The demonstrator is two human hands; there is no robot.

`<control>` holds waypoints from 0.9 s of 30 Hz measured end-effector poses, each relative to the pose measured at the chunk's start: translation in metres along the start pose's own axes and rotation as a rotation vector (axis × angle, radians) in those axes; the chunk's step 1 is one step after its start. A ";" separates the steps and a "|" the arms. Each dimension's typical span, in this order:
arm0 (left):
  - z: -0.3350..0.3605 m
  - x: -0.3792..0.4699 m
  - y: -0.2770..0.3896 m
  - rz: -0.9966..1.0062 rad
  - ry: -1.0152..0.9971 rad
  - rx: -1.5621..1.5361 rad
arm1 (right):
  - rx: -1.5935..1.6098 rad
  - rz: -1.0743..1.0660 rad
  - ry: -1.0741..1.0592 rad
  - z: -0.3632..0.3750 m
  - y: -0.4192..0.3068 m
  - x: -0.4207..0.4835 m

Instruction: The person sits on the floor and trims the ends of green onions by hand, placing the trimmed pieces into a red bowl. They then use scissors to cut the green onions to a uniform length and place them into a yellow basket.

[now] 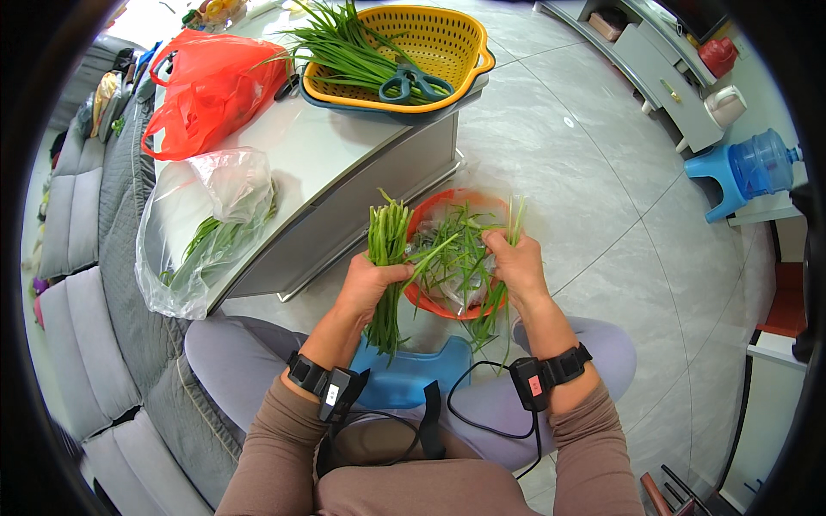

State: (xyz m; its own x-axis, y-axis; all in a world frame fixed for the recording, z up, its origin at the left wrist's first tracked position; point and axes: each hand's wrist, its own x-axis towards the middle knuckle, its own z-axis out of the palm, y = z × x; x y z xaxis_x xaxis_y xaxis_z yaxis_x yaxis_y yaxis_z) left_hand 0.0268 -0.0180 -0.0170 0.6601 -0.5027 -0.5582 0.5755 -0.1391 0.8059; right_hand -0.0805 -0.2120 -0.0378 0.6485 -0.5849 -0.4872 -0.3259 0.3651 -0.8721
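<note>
A thick bundle of green garlic chives (pixel 387 238) stands upright in my left hand (pixel 374 280), stem ends up and leaf tips hanging down. My left thumb presses a few stalks that stick out towards the right. My right hand (pixel 519 264) grips a few loose chives (pixel 493 316), pale ends up and leaves dangling below. Between and beyond my hands sits a round orange-red bin (pixel 416 300) with a clear plastic liner, holding scattered green scraps (pixel 452 255). A blue plastic stool (pixel 419 371) shows below the bundle, between my legs.
On the white table (pixel 310 145) are a yellow colander (pixel 445 39) with chives and dark teal scissors (pixel 413 84), a red plastic bag (pixel 216 90) and a clear bag (pixel 226 193) with greens. A grey sofa (pixel 84 348) runs along the left. Black cables (pixel 477 429) hang from my wrist straps.
</note>
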 end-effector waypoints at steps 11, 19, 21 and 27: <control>0.012 -0.009 -0.007 0.339 0.025 0.189 | -0.471 0.012 -0.037 0.001 0.001 -0.001; 0.033 -0.016 -0.003 0.448 0.008 0.362 | 0.277 0.230 -0.473 0.022 -0.012 -0.026; 0.034 -0.020 0.002 0.302 -0.043 0.197 | 0.359 0.190 -0.490 0.021 -0.013 -0.024; 0.023 -0.015 0.007 -0.006 -0.157 -0.246 | 0.316 0.057 -0.459 0.017 -0.013 -0.020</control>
State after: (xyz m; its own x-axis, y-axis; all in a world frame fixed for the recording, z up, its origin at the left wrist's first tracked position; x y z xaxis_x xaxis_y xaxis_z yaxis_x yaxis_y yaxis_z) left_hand 0.0097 -0.0311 0.0017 0.5843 -0.6313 -0.5101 0.6919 0.0589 0.7196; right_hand -0.0777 -0.1923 -0.0162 0.8919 -0.2083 -0.4015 -0.1931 0.6273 -0.7545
